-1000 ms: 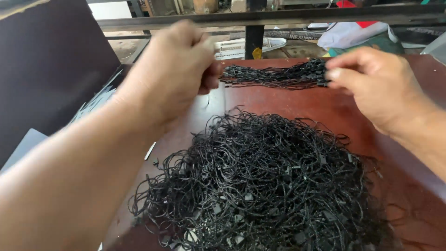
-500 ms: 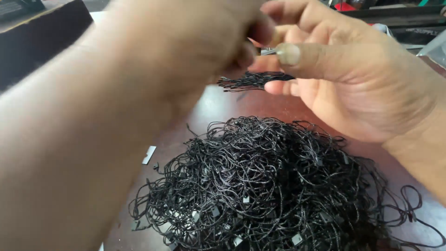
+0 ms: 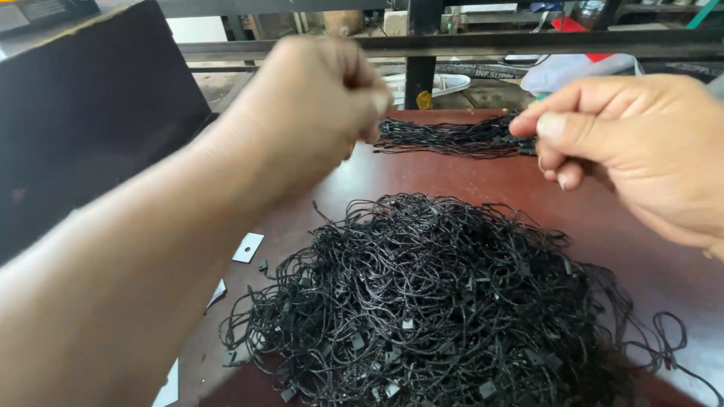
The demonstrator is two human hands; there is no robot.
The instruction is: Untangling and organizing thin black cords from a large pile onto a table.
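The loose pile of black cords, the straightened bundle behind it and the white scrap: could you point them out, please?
loose pile of black cords (image 3: 445, 301), head view, middle of the heap.
straightened bundle (image 3: 452, 137), head view, mid-length.
white scrap (image 3: 248, 247), head view, its centre.

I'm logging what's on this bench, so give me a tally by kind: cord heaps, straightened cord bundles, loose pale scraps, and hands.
Tangled heap of black looped cords: 1
Straightened bundle of black cords, stretched between the left hand and the right hand: 1
Pale scraps on the table: 3
Hands: 2
Total: 7
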